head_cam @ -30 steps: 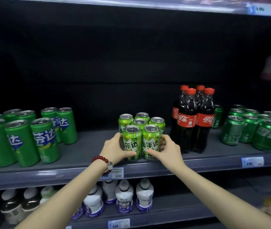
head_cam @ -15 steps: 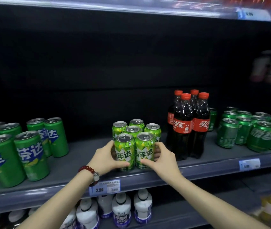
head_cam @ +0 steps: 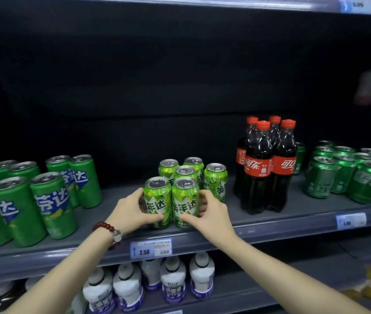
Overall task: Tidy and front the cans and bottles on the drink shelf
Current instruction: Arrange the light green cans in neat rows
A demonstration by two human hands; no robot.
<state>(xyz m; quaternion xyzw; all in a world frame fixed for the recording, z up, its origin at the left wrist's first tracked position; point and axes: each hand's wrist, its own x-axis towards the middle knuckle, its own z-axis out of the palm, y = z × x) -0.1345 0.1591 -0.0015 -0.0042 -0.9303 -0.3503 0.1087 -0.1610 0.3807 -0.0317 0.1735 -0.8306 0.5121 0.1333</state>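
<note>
Several light green cans stand in a cluster at the middle of the grey shelf (head_cam: 270, 225). My left hand (head_cam: 130, 211) grips the front left can (head_cam: 157, 200), thumb across its lower front. My right hand (head_cam: 209, 214) grips the front right can (head_cam: 185, 200) the same way. Both front cans stand upright near the shelf's front edge, labels facing me. Three more light green cans (head_cam: 216, 180) stand behind them. A red bead bracelet sits on my left wrist.
Tall dark green cans (head_cam: 51, 200) crowd the left of the shelf. Cola bottles (head_cam: 263, 168) with red caps stand right of the cluster, and short green cans (head_cam: 343, 173) fill the far right. White bottles (head_cam: 173, 282) line the shelf below. A price tag (head_cam: 151, 248) reads 2.50.
The two front cans have slid forward toward the shelf edge in my hands. The view has drifted, with the tall green cans shifting back to the right.
</note>
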